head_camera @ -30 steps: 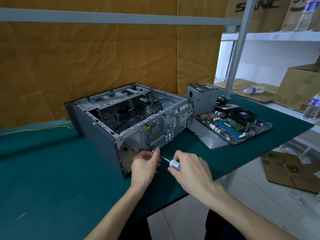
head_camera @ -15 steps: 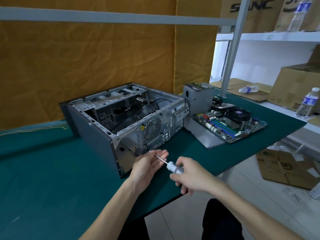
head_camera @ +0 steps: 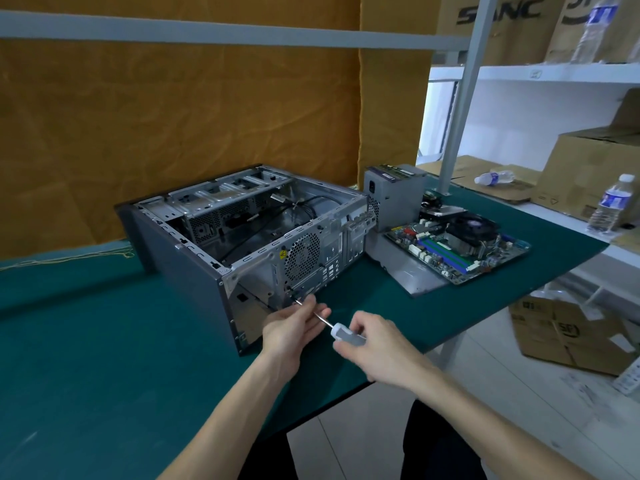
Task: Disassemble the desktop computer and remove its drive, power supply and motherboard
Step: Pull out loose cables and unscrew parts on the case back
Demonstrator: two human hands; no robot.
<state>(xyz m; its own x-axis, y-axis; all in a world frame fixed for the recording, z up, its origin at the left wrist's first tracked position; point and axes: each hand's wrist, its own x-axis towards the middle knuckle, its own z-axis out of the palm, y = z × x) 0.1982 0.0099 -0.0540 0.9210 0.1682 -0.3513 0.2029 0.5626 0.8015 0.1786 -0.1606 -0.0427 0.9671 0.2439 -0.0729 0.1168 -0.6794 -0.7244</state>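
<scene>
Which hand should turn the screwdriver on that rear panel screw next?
Probably the right hand: it grips the screwdriver handle, while the left hand only steadies the shaft near the case.

A water bottle [head_camera: 610,203] stands on the white shelf [head_camera: 568,72] beside cardboard boxes [head_camera: 588,174]; another bottle [head_camera: 493,177] lies flat.
</scene>
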